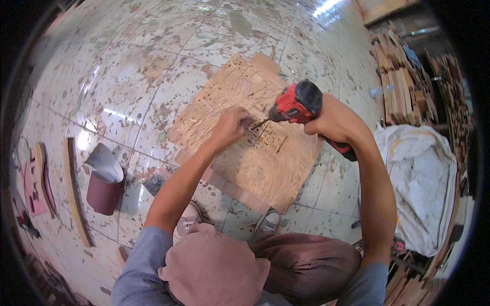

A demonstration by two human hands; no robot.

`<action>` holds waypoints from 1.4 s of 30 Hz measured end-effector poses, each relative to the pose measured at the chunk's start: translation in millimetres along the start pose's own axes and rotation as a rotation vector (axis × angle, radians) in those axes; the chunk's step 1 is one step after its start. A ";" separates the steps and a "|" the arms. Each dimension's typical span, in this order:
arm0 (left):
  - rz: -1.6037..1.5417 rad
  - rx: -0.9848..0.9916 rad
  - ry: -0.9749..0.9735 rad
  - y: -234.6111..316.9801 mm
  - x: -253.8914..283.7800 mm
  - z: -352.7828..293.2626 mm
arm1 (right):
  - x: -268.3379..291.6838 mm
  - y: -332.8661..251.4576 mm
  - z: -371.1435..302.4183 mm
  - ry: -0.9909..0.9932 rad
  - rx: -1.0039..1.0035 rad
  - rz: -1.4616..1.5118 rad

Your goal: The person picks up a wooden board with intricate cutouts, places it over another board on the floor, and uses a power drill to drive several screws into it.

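In my right hand (329,120) is a red and black cordless drill (296,106), gripped by its handle. Its long thin bit (261,124) points left and down toward a worn wooden board (275,168) on the floor, which is scored and dotted with holes. Just left of the bit's tip, my left hand (232,126) is over the board with its fingers curled together. Whatever those fingers hold, if anything, I cannot make out. Whether the tip touches anything is also unclear.
Left on the tiled, stained floor stand a maroon sandpaper roll (104,194), a wooden strip (76,191) and a curved strip (45,178). A clear bag (154,183) lies by my left forearm. On the right are a white sack (418,183), stacked wood (400,94) and a plastic bottle (380,91).
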State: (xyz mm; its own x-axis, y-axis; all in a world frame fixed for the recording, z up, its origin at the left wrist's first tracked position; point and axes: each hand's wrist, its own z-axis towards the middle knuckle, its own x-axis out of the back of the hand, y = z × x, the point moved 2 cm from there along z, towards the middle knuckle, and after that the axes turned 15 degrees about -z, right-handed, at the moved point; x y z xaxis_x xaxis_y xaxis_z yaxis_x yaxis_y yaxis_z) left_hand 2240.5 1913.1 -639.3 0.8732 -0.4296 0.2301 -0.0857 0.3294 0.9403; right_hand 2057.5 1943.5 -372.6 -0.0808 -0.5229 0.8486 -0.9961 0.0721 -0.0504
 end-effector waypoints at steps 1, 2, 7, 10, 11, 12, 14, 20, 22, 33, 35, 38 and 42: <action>-0.131 0.086 0.070 2.1 7.4 7.5 | -1.7 0.0 -0.6 0.009 0.012 0.014; -0.264 0.169 0.139 4.2 14.0 15.2 | -1.8 -1.0 -1.6 0.018 0.023 0.030; -0.796 -0.112 0.094 88.7 36.3 62.9 | -10.8 9.9 0.4 0.070 0.041 -0.079; -0.608 -0.328 -0.039 154.6 25.6 72.0 | -9.8 3.3 -4.1 0.048 -0.022 0.007; -0.596 -0.291 -0.096 159.9 23.8 74.1 | -7.8 -2.6 -4.9 0.023 -0.023 0.011; -0.585 -0.258 -0.158 163.8 21.7 76.3 | -4.3 -9.9 -5.6 0.002 -0.026 0.016; -0.571 -0.230 -0.240 163.1 18.7 78.8 | -4.4 -11.1 -2.5 -0.015 -0.015 0.027; -0.662 -0.335 -0.301 152.1 16.6 91.4 | -4.7 -5.9 6.0 -0.024 -0.017 -0.015; -0.674 -0.266 -0.332 154.3 21.7 86.9 | -6.0 -3.4 10.7 -0.004 -0.033 -0.141; -0.689 -0.221 -0.298 141.7 26.1 71.3 | -1.0 -13.9 17.0 0.109 0.186 -0.228; -0.703 -0.166 -0.295 139.0 24.6 65.7 | -3.7 -14.9 15.9 0.126 0.199 -0.201; -0.748 -0.121 -0.310 142.5 18.7 65.3 | -8.1 -3.4 20.4 0.097 0.185 -0.233; -0.715 -0.164 -0.284 142.3 17.9 63.7 | -13.3 1.2 26.4 0.098 0.181 -0.248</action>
State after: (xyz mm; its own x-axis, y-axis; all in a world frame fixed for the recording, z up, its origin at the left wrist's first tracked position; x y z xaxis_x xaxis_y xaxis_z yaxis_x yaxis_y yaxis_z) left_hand 2213.4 1898.8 -485.4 0.5317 -0.7752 -0.3410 0.5424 0.0025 0.8401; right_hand 2056.4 1928.1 -397.9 0.1606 -0.4203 0.8931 -0.9757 -0.2041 0.0794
